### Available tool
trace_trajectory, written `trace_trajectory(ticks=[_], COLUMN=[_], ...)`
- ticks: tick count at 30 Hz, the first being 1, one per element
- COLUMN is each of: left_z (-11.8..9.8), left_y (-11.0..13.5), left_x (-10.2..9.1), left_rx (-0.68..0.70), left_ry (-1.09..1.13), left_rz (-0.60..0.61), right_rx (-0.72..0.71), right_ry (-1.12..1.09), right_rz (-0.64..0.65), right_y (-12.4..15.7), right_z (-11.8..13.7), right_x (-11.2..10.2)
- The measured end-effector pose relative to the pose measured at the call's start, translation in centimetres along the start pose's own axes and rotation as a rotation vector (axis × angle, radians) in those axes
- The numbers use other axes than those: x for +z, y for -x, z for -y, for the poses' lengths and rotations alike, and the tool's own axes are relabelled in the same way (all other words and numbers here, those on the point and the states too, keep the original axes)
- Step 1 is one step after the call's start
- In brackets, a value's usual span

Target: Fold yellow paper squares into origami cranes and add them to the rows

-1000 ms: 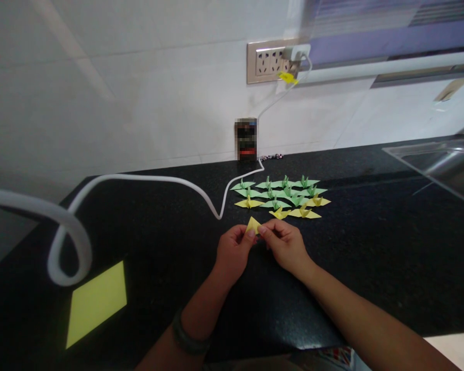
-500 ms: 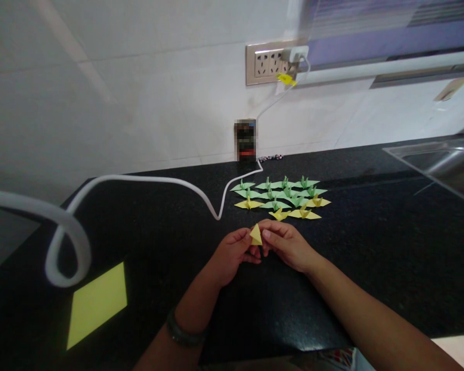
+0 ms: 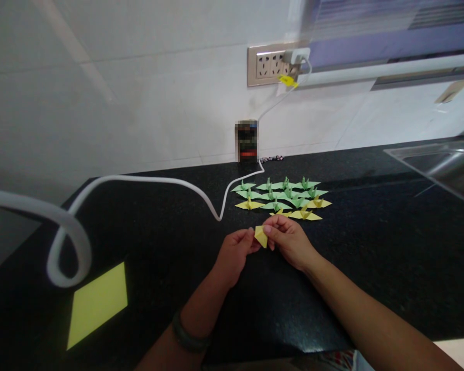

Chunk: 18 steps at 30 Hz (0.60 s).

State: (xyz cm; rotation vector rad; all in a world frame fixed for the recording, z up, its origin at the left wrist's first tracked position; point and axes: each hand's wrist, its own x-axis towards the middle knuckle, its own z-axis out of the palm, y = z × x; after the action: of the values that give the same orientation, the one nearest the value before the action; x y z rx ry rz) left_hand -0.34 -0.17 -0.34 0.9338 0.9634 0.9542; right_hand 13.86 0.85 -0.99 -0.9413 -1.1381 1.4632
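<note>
A small folded yellow paper piece (image 3: 260, 236) is pinched between both hands just above the black counter (image 3: 371, 257). My left hand (image 3: 235, 253) grips its left side with closed fingers. My right hand (image 3: 291, 239) pinches its right side, thumb and fingers pressed together. Just beyond the hands lie several finished green and yellow paper cranes (image 3: 284, 197) in rows.
A yellow paper square (image 3: 96, 303) lies at the near left of the counter. A thick white cable (image 3: 67, 226) loops at the left, and a thinner one runs to a wall socket (image 3: 272, 63). A dark blurred object (image 3: 246, 140) leans on the wall. A steel sink (image 3: 444, 165) is at the right.
The hands have turned the yellow piece between the fingers, so its point now aims down and right. They have shifted slightly toward the cranes.
</note>
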Motion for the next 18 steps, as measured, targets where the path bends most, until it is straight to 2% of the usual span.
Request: trace_trajectory(ticks=[3, 6, 11, 18], left_z=[0.07, -0.1, -0.24, -0.13], left_y=[0.01, 0.18, 0.18, 0.07], left_x=[0.01, 0.07, 0.02, -0.17], left_rx=[0.063, 0.089, 0.099, 0.136], left_ry=[0.068, 0.046, 0.023, -0.017], left_rz=[-0.052, -0.076, -0.149, -0.172], right_rx=[0.017, 0.019, 0.08, 0.065], right_ry=[0.024, 0.023, 0.016, 0.039], right_rz=[-0.056, -0.071, 0.014, 0.035], right_y=[-0.05, 0.11, 0.32, 0.53], right_z=[0.07, 0.09, -0.1, 0.01], right_x=[0.3, 0.62, 0.6, 0.59])
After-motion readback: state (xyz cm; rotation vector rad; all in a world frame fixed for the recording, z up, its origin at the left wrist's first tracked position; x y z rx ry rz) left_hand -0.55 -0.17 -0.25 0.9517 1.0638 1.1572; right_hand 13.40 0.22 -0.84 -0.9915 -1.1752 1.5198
